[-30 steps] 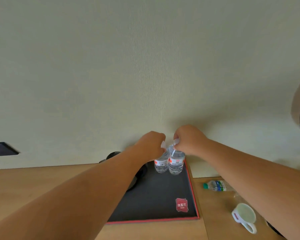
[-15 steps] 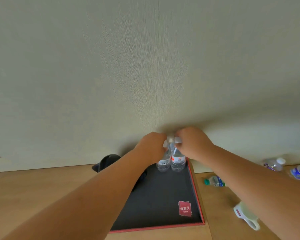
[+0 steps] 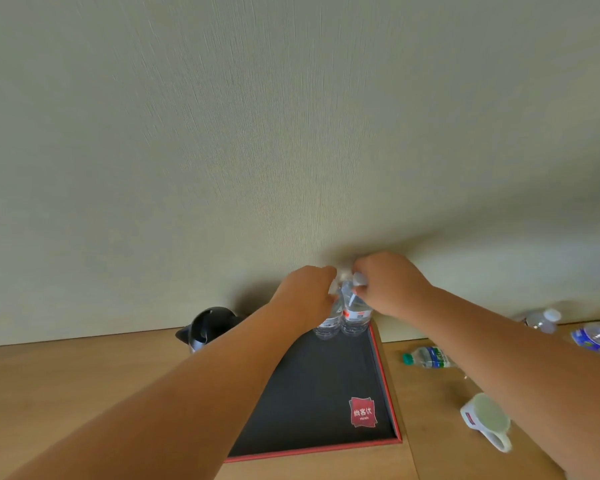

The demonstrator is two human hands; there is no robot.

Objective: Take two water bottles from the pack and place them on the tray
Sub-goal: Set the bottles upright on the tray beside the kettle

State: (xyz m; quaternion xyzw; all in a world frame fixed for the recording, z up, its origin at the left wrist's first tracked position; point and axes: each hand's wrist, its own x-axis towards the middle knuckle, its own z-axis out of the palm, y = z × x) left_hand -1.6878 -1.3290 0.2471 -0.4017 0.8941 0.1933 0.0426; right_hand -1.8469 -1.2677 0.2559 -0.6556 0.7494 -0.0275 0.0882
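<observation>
Two small clear water bottles stand upright side by side at the far right corner of the black, red-rimmed tray [image 3: 383, 368]. My left hand [image 3: 307, 294] grips the top of the left bottle [image 3: 328, 325]. Around the neck of the right bottle [image 3: 355, 318], which has a red label, my right hand [image 3: 388, 282] is closed; a white cap shows between its fingers. The two hands almost touch above the bottles. A red logo patch sits near the tray's near right corner.
A black kettle [image 3: 207, 327] stands by the wall, left of the tray. On the wooden table to the right lie a green-capped bottle [image 3: 426, 357], a white mug [image 3: 487, 422] on its side and more bottles [image 3: 542, 320] at the far right. The pale wall is close behind.
The view has shifted a little to the right, bringing the far-right bottles into view. Both hands stay on the bottle tops at the tray's far corner and have barely moved.
</observation>
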